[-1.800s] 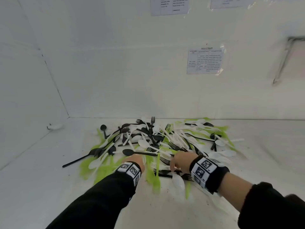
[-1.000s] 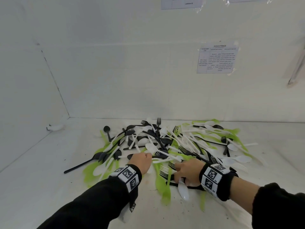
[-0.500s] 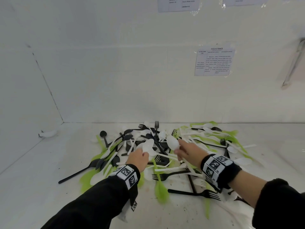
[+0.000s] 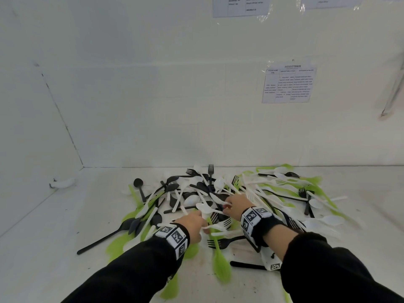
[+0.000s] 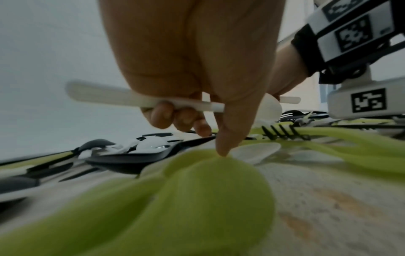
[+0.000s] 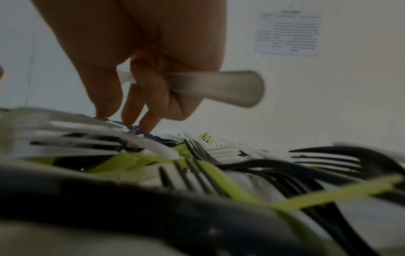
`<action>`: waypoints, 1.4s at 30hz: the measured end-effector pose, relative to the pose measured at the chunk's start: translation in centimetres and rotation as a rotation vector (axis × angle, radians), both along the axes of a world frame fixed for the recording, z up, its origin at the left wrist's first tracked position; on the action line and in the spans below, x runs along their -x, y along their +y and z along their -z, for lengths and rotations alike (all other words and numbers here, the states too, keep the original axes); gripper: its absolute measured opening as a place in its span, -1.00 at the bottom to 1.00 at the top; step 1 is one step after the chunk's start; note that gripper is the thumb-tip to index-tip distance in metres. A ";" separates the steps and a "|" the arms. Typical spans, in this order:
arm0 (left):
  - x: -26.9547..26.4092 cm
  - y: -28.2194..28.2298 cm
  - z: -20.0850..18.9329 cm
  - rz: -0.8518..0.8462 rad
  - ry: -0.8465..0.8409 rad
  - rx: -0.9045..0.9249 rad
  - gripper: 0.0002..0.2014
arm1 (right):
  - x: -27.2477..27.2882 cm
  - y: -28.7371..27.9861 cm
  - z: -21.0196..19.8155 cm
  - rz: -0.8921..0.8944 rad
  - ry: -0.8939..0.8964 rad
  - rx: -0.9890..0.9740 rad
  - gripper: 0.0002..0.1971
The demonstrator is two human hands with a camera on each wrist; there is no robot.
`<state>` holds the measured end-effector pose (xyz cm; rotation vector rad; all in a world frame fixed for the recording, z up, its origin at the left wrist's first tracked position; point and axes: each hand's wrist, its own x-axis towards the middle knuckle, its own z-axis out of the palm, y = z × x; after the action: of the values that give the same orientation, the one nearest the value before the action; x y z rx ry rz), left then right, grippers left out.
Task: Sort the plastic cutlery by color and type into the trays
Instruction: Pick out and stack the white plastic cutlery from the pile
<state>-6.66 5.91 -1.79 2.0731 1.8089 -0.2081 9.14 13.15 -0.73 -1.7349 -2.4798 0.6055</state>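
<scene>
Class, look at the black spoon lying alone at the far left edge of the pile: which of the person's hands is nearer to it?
Left. The left hand is nearer the black spoon, which lies beyond it to the left; the right hand is across the pile's middle.

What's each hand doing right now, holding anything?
Left hand: grips a white handle.
Right hand: grips a white utensil, fingertips touching the pile.
</scene>
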 end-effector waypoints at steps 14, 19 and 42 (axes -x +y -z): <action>0.2 1.9 -0.2 -0.057 -0.278 -0.276 -0.77 | 0.2 0.7 0.3 0.126 0.125 0.046 -0.77; -0.1 2.1 -1.3 -0.204 -0.527 -0.410 -0.84 | 0.2 0.7 -0.7 0.262 0.336 0.082 -0.78; -2.4 -1.1 -2.0 -0.740 -1.093 -0.180 -0.75 | 6.3 -4.5 -1.0 0.360 0.857 0.208 -0.65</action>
<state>-4.24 4.83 0.17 1.0247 1.6622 1.0803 2.80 8.69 0.24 -1.4634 -1.5285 1.2578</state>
